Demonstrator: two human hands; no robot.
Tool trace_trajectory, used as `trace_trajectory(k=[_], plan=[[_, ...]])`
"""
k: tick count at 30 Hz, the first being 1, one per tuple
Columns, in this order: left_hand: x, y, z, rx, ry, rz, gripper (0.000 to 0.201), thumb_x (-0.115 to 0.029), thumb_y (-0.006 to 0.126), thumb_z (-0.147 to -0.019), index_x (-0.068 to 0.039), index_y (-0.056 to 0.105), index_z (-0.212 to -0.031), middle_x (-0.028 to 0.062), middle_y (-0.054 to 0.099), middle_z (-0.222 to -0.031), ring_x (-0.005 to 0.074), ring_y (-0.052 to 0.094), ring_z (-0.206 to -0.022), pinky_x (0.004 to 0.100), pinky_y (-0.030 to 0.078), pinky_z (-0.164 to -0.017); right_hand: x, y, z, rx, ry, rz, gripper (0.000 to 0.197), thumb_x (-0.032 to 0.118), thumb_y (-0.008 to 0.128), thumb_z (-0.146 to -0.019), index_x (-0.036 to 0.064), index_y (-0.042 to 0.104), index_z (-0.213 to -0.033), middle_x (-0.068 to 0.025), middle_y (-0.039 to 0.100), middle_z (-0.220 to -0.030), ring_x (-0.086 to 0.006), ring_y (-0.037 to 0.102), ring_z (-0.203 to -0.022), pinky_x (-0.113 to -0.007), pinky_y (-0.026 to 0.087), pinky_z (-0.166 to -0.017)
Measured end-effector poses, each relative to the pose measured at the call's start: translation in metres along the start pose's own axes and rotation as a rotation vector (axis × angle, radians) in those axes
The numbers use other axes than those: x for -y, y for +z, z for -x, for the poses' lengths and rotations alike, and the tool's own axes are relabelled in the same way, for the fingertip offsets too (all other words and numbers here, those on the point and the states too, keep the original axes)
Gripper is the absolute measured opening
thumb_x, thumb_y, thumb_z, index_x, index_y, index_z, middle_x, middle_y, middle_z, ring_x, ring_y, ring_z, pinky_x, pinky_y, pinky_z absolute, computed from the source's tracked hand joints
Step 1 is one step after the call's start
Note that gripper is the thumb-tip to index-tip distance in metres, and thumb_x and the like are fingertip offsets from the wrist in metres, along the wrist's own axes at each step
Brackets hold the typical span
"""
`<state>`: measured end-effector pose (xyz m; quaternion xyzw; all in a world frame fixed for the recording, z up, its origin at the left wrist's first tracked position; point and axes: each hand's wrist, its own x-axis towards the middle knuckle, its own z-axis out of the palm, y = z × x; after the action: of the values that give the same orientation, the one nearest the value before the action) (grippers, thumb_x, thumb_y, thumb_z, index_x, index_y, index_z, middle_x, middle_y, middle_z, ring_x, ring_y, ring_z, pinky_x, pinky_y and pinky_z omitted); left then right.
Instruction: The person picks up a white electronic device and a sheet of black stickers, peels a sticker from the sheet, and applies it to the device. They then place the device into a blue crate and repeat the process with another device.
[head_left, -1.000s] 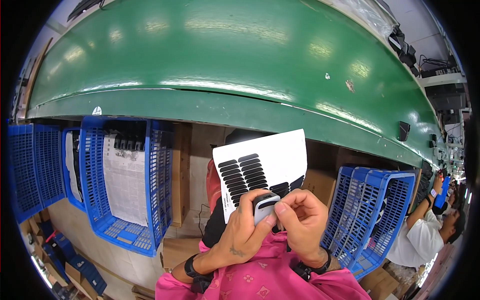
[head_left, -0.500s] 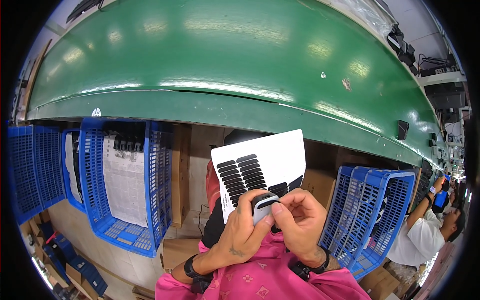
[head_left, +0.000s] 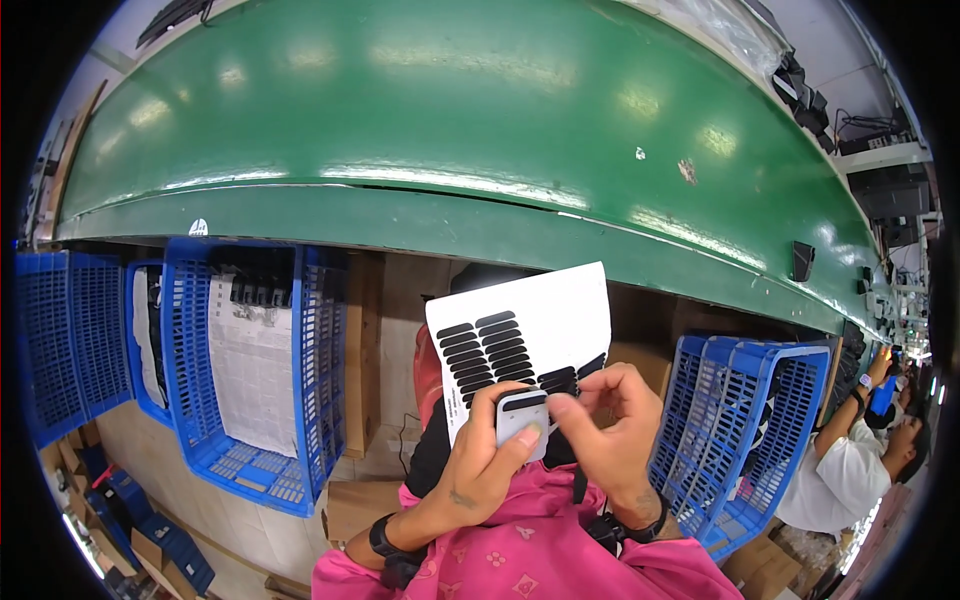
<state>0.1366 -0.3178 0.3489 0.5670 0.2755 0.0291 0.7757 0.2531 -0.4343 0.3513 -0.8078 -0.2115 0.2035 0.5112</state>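
A small light-grey device (head_left: 512, 432) with rounded corners and a black strip (head_left: 524, 400) across its top end is held upright in my left hand (head_left: 478, 462). The left thumb presses on the device's face, and the fingers wrap behind it. Close beside its top right corner is my right hand (head_left: 618, 430), with the thumb and index finger bent and a little apart; I see nothing between them. Behind both hands, a white sheet (head_left: 545, 310) lies over my lap. It carries rows of black oblong stickers (head_left: 503, 345), partly covered by my hands.
A green worktable (head_left: 430, 110) stretches across in front, with a small black part (head_left: 803, 261) near its right edge. Blue plastic crates stand at left (head_left: 300, 380) and right (head_left: 690, 440). Another person (head_left: 840, 470) sits at far right. Cardboard (head_left: 360, 505) lies below.
My right thumb has drawn back from the device's black strip, and the right hand has shifted slightly right. The left hand has tilted the device so its face and strip show more.
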Motion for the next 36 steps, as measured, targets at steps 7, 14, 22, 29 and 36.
trace_trajectory(k=[7, 14, 22, 29, 36], plan=[[0.015, 0.002, -0.004, -0.013, -0.058, 0.401, 0.042, -0.012, 0.048, -0.094, 0.002, 0.033, -0.131, 0.0172, 0.054, -0.115, 0.0214, 0.057, -0.103, 0.0345, 0.047, -0.092, -0.012, -0.02, 0.011, 0.324, 0.288, -0.202, 0.017, 0.009, 0.073, -0.083, -0.0034, 0.064, -0.09, -0.0025, 0.062, -0.069, -0.0047, 0.056, -0.061, -0.02, 0.046, -0.056], [0.016, 0.01, 0.004, 0.042, 0.275, 0.302, 0.041, -0.017, 0.049, -0.098, 0.002, 0.033, -0.131, 0.0243, 0.047, -0.135, 0.0293, 0.041, -0.131, 0.0412, 0.029, -0.111, -0.001, -0.004, 0.018, 0.458, 0.314, -0.589, 0.041, 0.004, 0.075, -0.077, -0.0063, 0.058, -0.113, -0.0096, 0.066, -0.098, -0.0141, 0.065, -0.092, -0.026, 0.053, -0.078], [-0.014, -0.033, 0.0, 0.362, 0.105, -0.112, 0.064, -0.02, 0.069, -0.086, 0.001, 0.036, -0.137, 0.0248, 0.055, -0.13, 0.0307, 0.057, -0.12, 0.0387, 0.044, -0.1, 0.022, -0.038, -0.007, 0.694, -0.155, 0.199, 0.049, 0.009, 0.081, -0.067, -0.0007, 0.061, -0.111, -0.0113, 0.062, -0.083, -0.0214, 0.064, -0.07, -0.028, 0.054, -0.067], [0.02, -0.039, -0.001, 0.266, -0.049, 0.227, 0.078, -0.046, 0.055, -0.095, -0.005, 0.02, -0.152, 0.0196, 0.057, -0.12, 0.0181, 0.058, -0.105, 0.0296, 0.046, -0.088, 0.003, -0.031, -0.008, 0.105, -0.143, 0.23, 0.031, -0.003, 0.072, -0.076, -0.0035, 0.065, -0.107, -0.0094, 0.063, -0.082, -0.0142, 0.064, -0.069, -0.025, 0.052, -0.059], [0.026, -0.023, -0.012, 0.223, -0.017, 0.84, 0.043, -0.033, 0.041, -0.102, -0.011, 0.029, -0.137, 0.0215, 0.049, -0.128, 0.0251, 0.059, -0.098, 0.0291, 0.047, -0.07, -0.009, 0.001, -0.006, -0.027, -0.216, 0.411, 0.025, 0.0, 0.072, -0.08, -0.0036, 0.064, -0.103, -0.0107, 0.061, -0.078, -0.019, 0.063, -0.061, -0.028, 0.051, -0.056]])
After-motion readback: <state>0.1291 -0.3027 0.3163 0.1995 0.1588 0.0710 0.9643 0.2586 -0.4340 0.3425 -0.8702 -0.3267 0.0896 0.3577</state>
